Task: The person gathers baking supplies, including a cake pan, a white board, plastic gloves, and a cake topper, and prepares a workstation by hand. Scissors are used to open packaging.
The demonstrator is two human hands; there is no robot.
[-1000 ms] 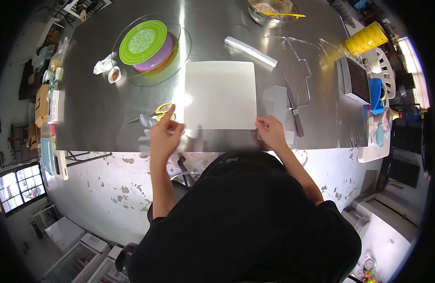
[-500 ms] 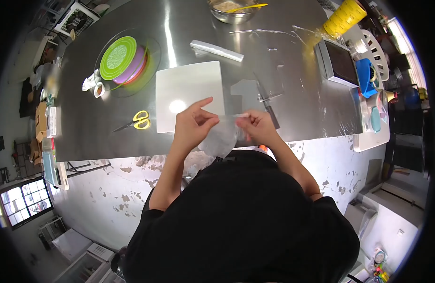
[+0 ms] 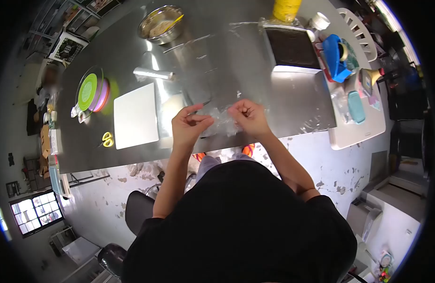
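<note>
The fingers of the left hand (image 3: 189, 126) are curled, thumb and forefinger pinching one edge of a crumpled sheet of clear plastic film (image 3: 221, 121). The fingers of the right hand (image 3: 247, 115) are folded into a loose fist that grips the film's other edge. The film hangs bunched between the two hands, just above the near edge of the long stainless steel table (image 3: 293, 99).

Just left of the left hand lies a square white board (image 3: 135, 116), flat on the steel. Beyond it sit yellow-handled scissors (image 3: 107, 139) near the table's edge, and a round green and purple turntable (image 3: 91, 90) farther back. A roll of clear film (image 3: 154, 74) rests behind the board. At the far side stands a round metal bowl (image 3: 161, 23); to the right, a dark rectangular tray (image 3: 293, 47) and a blue tape dispenser (image 3: 334, 57)
</note>
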